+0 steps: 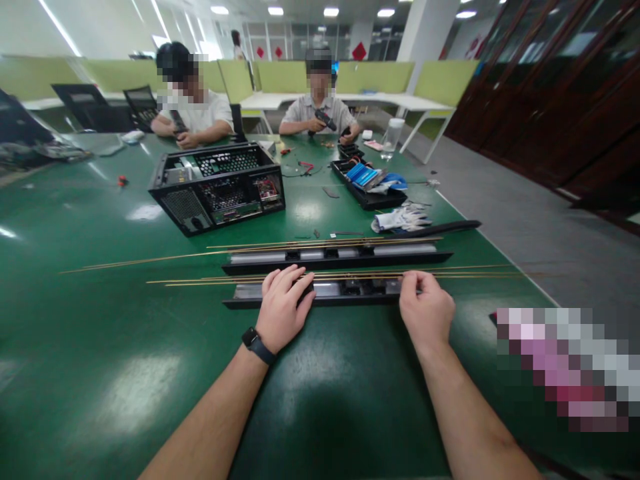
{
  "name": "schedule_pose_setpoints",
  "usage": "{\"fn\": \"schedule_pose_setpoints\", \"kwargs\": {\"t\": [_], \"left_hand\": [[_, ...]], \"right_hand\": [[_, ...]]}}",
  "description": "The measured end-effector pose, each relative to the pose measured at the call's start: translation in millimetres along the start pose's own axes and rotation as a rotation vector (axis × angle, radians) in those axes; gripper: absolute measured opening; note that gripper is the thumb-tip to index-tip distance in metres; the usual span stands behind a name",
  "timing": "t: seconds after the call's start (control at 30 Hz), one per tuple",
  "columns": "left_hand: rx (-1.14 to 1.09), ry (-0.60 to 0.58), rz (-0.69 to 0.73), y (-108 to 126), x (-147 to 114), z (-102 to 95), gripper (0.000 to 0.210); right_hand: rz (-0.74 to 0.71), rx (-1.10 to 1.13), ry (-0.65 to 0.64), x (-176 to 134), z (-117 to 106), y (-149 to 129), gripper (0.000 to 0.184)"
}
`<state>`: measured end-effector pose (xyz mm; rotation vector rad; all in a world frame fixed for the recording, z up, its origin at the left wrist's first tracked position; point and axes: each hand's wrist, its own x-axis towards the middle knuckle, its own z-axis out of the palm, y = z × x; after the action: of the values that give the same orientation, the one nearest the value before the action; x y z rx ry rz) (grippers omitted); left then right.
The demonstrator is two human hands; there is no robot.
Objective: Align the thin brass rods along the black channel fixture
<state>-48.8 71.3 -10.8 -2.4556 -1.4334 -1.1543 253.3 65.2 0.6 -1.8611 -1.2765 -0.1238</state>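
Observation:
Two long black channel pieces lie side by side across the green table, the nearer channel (330, 301) in front of the farther channel (340, 263). Thin brass-coloured rods (190, 282) run lengthwise along the nearer one and stick out past both its ends. My left hand (286, 303), with a watch on its wrist, lies over the left part of the nearer channel, fingers stretched out on the rods. At the channel's right end my right hand (427, 303) is closed, thumb and forefinger pinched at the rods. More brass-coloured rods (215, 253) rest on the farther channel.
A black computer case (220, 187) stands at the back left. Toward the back right are a black tray (373, 197) with blue items, white gloves (400, 219) and a dark strip (445, 228). Two people sit across the table; one holds a power drill (325, 119).

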Motion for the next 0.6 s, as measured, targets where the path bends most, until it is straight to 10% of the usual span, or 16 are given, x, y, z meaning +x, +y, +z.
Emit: {"fn": "schedule_pose_setpoints", "kwargs": {"t": [0.6], "left_hand": [[0.000,-0.002,-0.001,-0.3,-0.6,0.1,0.032]], "right_hand": [[0.042,0.022,0.011,2.9,-3.6,1.7,0.035]]}}
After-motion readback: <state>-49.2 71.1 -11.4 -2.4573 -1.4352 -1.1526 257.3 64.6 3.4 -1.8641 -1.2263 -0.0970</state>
